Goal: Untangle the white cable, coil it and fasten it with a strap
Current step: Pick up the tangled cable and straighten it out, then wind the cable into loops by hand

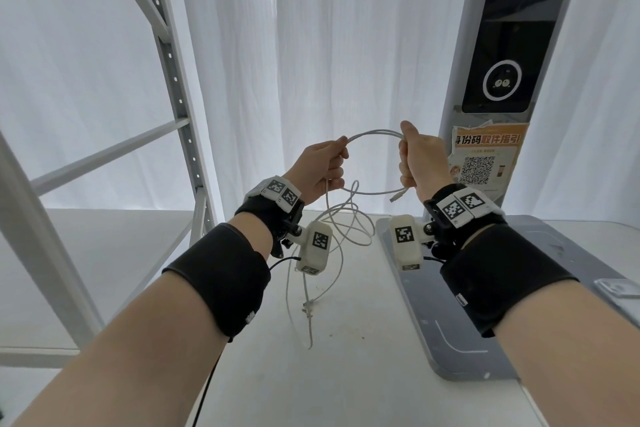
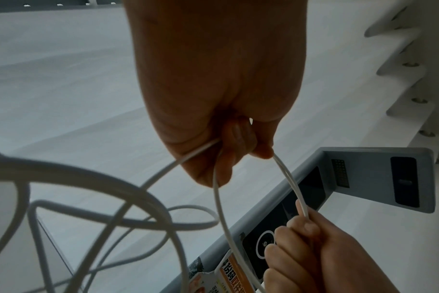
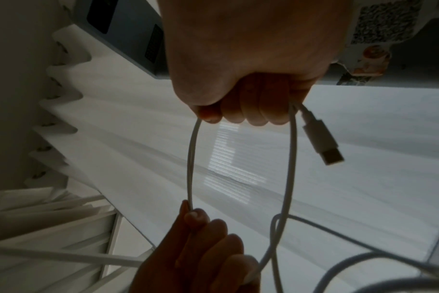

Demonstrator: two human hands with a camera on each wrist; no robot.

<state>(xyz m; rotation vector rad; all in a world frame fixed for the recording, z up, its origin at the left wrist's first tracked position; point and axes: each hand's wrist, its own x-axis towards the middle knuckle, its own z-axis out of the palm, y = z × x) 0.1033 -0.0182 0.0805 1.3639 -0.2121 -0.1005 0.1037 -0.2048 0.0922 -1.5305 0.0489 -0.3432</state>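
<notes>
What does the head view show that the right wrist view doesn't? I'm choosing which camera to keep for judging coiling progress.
Only the head view shows the loose cable tail trailing down onto the white table. Only the right wrist view shows the connector clearly, hanging free beside the right hand. Both show the left hand and right hand gripping one loop of the white cable.

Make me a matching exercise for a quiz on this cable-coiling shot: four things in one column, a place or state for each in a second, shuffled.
Things:
1. left hand
2. right hand
3. plug
4. slack cable

Places or states:
A. sticks out free below the right fist
B. hangs in tangled loops down to the table
C. pinches the loop's left side
D. grips the loop's right side in a fist

Pairs: 1-C, 2-D, 3-A, 4-B
</notes>
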